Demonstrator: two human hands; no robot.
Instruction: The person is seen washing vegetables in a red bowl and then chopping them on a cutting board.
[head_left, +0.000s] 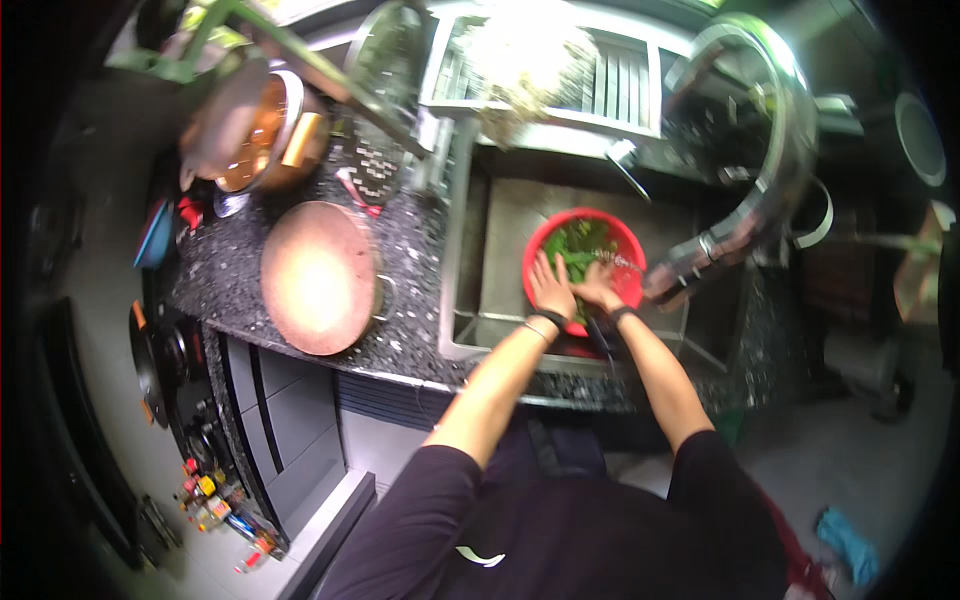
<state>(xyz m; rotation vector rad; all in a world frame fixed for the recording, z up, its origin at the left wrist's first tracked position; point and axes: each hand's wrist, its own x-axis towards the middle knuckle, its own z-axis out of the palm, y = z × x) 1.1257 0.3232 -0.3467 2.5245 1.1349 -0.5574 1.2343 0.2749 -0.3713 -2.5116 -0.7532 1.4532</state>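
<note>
In the metal sink (517, 199) stands a red round basin (628, 234) with leafy greens (577, 234) in it. Both hands reach into the basin from the near side. My left hand (552, 285) lies on the greens at the left, its fingers spread. Close beside it, my right hand (598, 286) is on the greens at the right, partly blurred; whether its fingers grip any leaves cannot be told. The gooseneck faucet (780, 150) arches over the sink's right side, its spout end near the basin's right rim. Water seems to splash in the basin.
A round wooden board (319, 277) lies on the speckled stone counter (409, 247) left of the sink. Behind it are a large pot (289, 142) and a perforated utensil (373, 169). Far left stand a wok (146, 364) and several bottles (214, 506). A blue cloth (847, 544) lies at lower right.
</note>
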